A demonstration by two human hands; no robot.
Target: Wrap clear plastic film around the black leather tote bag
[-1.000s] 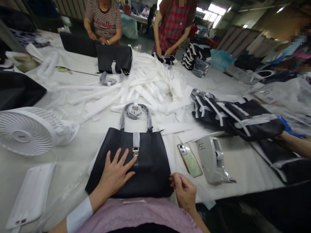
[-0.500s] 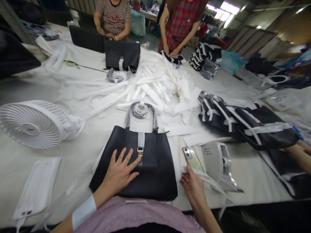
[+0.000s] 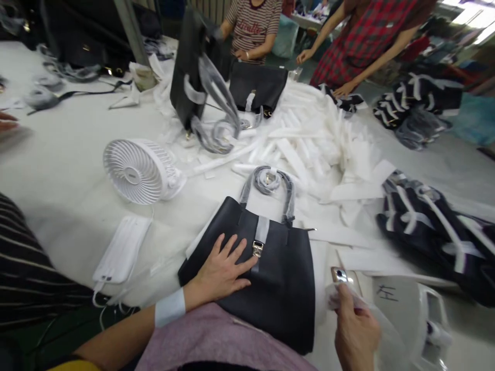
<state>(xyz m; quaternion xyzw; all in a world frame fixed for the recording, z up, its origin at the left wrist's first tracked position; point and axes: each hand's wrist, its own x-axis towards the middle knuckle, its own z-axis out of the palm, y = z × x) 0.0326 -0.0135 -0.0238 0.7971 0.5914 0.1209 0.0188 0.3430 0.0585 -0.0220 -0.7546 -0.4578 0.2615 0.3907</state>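
Note:
A black handbag [image 3: 288, 288] lies flat in front of me, its wrapped handles [image 3: 288, 198] pointing away. My left hand [image 3: 222, 270] rests on its front with fingers spread, the index fingertip by the gold clasp [image 3: 258, 248]. A pale strip covers the flap above that clasp. To the right of the bag, my right hand [image 3: 356, 327] pinches a thin translucent plastic strip [image 3: 333, 294] between thumb and fingers. Just beyond that hand lies a phone [image 3: 340, 275], partly hidden by the strip.
Left of the bag stand a white fan [image 3: 135, 172] and a white power bank [image 3: 124, 250]. White padding [image 3: 294, 149] is heaped behind. More black bags [image 3: 436, 226] lie at right. Another bag [image 3: 189, 77] is upright at the back, near two people across the table.
The view has swung left, so things sit further right. My right hand has risen slightly with the strip. A black bag now stands raised at the back; the far right person's hands have parted.

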